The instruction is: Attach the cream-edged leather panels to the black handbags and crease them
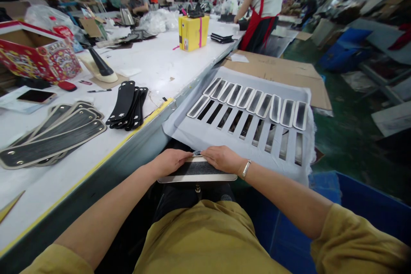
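Fingers of left hand (pixel 170 161) and right hand (pixel 222 158) curled down flat on a long strap piece (pixel 197 172), pinching its upper edge, held over the lap. Long axis running left to right, dark face up. Just beyond, a slotted white board (pixel 205 135) with similar pieces in a row (pixel 253 102). At left, white worktable (pixel 160 64) with black strips (pixel 128 105). Busy workshop around.

On the slotted tray (pixel 199 135): ten padded strips (pixel 253 102) in a row, ten open slots below them; one yellow box (pixel 193 32) stands beyond the tray.
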`<action>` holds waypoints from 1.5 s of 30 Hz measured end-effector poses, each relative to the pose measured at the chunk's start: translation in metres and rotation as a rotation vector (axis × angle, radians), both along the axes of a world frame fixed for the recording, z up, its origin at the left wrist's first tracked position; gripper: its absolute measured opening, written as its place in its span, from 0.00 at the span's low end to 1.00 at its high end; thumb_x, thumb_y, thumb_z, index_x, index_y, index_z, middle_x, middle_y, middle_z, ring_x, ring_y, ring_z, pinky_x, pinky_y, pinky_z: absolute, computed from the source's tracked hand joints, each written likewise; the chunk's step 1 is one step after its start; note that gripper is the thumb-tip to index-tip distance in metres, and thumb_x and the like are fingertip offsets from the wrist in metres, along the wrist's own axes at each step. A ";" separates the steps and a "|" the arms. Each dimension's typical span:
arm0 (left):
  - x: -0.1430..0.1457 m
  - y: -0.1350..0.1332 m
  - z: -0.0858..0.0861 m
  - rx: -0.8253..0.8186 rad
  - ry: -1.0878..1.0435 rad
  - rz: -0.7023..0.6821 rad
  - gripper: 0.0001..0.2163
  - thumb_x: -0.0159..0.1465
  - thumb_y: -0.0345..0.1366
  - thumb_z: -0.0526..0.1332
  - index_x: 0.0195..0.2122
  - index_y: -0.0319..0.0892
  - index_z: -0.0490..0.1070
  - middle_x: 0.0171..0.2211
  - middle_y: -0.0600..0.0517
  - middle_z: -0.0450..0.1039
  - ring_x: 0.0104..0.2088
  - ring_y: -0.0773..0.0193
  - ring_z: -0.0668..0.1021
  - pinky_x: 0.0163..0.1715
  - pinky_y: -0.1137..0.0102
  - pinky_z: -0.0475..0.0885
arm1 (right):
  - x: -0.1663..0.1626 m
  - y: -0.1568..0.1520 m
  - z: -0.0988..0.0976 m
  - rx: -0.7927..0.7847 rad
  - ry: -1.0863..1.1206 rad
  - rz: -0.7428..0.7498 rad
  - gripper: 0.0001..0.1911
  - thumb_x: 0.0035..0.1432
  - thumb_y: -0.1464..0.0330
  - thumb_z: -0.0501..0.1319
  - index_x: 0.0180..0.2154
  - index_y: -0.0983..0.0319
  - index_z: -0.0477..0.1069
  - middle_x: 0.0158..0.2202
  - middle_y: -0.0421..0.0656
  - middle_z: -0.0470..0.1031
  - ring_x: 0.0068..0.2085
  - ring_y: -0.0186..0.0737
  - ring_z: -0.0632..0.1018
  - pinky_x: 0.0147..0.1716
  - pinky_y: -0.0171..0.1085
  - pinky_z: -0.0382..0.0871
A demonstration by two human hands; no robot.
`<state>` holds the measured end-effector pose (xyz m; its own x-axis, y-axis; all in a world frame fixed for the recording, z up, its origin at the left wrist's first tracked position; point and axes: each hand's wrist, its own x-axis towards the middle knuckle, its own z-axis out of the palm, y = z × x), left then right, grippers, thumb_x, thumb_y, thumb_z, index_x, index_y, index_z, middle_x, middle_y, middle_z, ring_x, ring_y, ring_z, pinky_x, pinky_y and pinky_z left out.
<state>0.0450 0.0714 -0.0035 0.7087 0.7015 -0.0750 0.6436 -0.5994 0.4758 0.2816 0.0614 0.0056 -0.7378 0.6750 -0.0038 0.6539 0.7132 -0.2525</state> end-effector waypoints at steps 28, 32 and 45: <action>0.000 0.003 -0.010 0.157 -0.049 -0.097 0.15 0.64 0.31 0.50 0.48 0.46 0.71 0.44 0.55 0.77 0.42 0.67 0.77 0.56 0.63 0.61 | 0.001 -0.001 -0.004 0.040 -0.015 0.004 0.11 0.64 0.70 0.51 0.39 0.64 0.71 0.32 0.44 0.72 0.32 0.35 0.73 0.32 0.32 0.63; 0.002 0.006 -0.011 0.204 0.028 -0.103 0.14 0.65 0.32 0.51 0.47 0.47 0.72 0.43 0.54 0.77 0.43 0.65 0.78 0.54 0.65 0.65 | 0.002 0.000 -0.005 0.010 0.007 0.001 0.11 0.63 0.71 0.51 0.40 0.64 0.71 0.33 0.44 0.73 0.33 0.36 0.74 0.34 0.33 0.65; 0.003 0.008 -0.010 0.187 0.019 -0.072 0.13 0.65 0.33 0.53 0.48 0.46 0.72 0.43 0.53 0.77 0.42 0.63 0.79 0.42 0.72 0.72 | 0.012 0.007 -0.002 -0.025 0.250 -0.001 0.13 0.64 0.68 0.51 0.41 0.63 0.73 0.35 0.44 0.75 0.37 0.36 0.75 0.39 0.33 0.68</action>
